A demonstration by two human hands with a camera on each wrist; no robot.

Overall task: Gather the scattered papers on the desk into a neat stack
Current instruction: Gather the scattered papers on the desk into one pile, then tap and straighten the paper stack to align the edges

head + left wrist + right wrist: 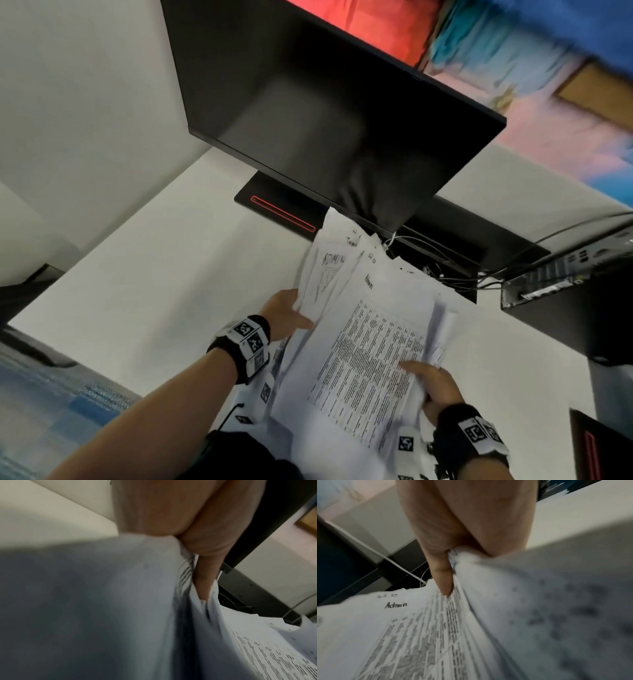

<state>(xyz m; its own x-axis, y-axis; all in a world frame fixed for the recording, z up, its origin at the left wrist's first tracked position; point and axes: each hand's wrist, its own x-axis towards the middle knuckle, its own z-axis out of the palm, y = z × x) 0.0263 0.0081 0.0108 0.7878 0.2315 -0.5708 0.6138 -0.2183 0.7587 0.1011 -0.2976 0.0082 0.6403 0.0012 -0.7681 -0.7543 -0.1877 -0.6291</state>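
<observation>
A loose bundle of white papers point(370, 346) with printed text is lifted over the white desk point(164, 281), its sheets fanned and uneven. My left hand point(286, 313) grips the bundle's left edge, thumb on top. My right hand point(433, 382) grips the lower right edge, thumb lying on the top printed sheet. In the left wrist view the thumb point(204, 582) presses between sheets of the papers point(257, 649). The right wrist view has the thumb point(442, 580) on the top sheet of the papers point(412, 635), marked "Admin". The fingers under the bundle are hidden.
A dark monitor point(325, 113) stands just behind the papers on a black base with a red stripe point(281, 212). Cables point(445, 270) and a black computer box point(565, 294) sit at the right. A partition wall point(78, 102) bounds the desk's left side.
</observation>
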